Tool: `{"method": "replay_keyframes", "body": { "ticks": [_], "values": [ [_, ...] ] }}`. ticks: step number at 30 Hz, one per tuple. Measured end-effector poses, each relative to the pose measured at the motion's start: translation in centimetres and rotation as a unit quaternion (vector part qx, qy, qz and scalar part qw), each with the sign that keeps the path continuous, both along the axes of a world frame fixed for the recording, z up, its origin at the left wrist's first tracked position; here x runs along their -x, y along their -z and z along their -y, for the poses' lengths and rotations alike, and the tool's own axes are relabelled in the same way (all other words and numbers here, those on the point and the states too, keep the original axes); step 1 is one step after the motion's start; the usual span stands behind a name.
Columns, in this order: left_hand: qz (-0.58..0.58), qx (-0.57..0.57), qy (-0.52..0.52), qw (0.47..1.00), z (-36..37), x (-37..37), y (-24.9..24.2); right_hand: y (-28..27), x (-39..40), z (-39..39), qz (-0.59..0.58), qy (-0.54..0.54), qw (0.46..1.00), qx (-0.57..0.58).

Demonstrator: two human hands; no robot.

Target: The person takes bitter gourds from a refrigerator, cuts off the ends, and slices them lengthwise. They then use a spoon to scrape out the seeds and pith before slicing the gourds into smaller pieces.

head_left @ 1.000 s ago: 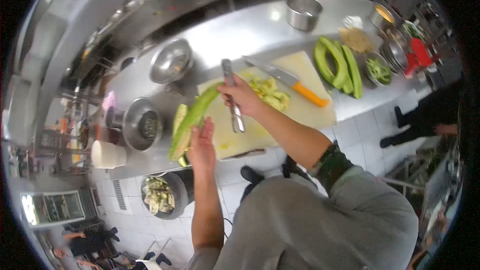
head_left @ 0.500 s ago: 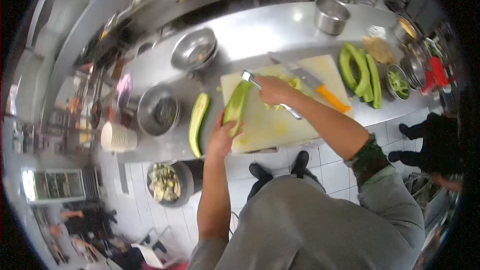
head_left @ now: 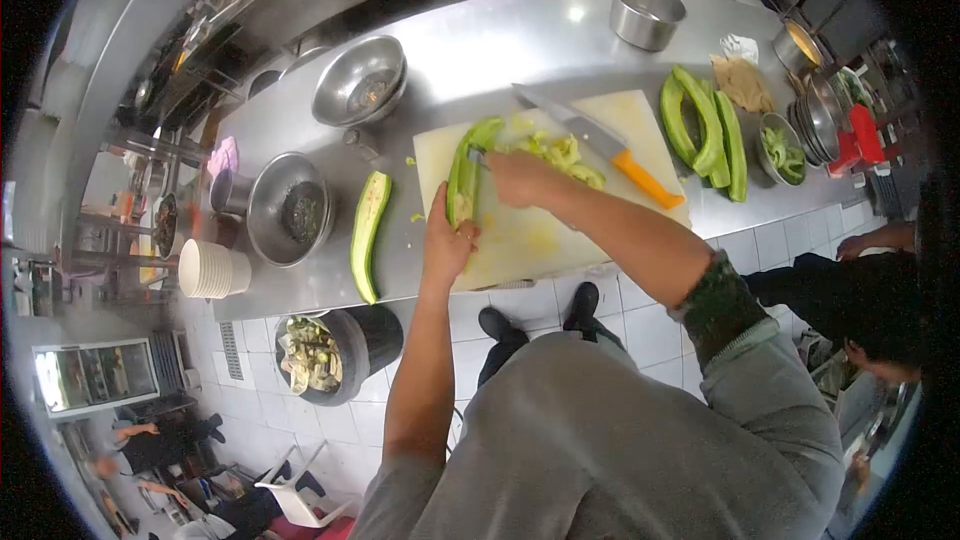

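My left hand (head_left: 450, 245) is closed around the lower end of a halved zucchini (head_left: 464, 175), which lies lengthwise on the left side of the white cutting board (head_left: 520, 250). My right hand (head_left: 520, 178) is shut on a metal tool that looks like a peeler (head_left: 477, 154); its head is against the zucchini's cut face, and most of its handle is hidden by my fingers. Pale green scraps (head_left: 565, 155) lie beside my right hand. Behind them rests a knife (head_left: 600, 140) with an orange handle. Left of the board is another zucchini half (head_left: 370, 235), cut face up.
Hollowed zucchini pieces (head_left: 708, 135) and a bowl of green strips (head_left: 782, 150) are on the right. Metal bowls (head_left: 290, 210) and stacked white cups (head_left: 213, 270) stand left. A steel pot (head_left: 648, 12) is at the back. Below the counter edge is a scrap bin (head_left: 345, 355). A co-worker (head_left: 835, 290) is at right.
My right hand has drawn the peeler down from the zucchini's far end onto its cut face. The zucchini has tilted more upright. The whole view has shifted slightly.
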State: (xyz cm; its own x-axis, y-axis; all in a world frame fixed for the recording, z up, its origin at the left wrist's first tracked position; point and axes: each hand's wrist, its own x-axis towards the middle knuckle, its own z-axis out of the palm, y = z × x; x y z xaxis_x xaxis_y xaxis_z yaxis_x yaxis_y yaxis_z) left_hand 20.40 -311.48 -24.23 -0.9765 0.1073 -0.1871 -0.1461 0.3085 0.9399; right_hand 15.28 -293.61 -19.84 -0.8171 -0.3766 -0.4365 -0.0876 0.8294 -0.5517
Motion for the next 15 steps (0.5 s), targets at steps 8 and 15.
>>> {"method": "replay_keyframes", "body": {
  "ticks": [8, 15],
  "values": [
    [0.021, 0.015, 0.013, 1.0, 0.2, 0.4, -1.4, -1.4, -1.9, -0.4, -0.024, 0.002, 0.999, 0.021],
    [0.069, -0.098, 0.013, 0.993, 0.5, 1.6, -1.3, 2.3, -3.6, 0.6, -0.09, -0.046, 0.994, 0.031]
  ]
}}
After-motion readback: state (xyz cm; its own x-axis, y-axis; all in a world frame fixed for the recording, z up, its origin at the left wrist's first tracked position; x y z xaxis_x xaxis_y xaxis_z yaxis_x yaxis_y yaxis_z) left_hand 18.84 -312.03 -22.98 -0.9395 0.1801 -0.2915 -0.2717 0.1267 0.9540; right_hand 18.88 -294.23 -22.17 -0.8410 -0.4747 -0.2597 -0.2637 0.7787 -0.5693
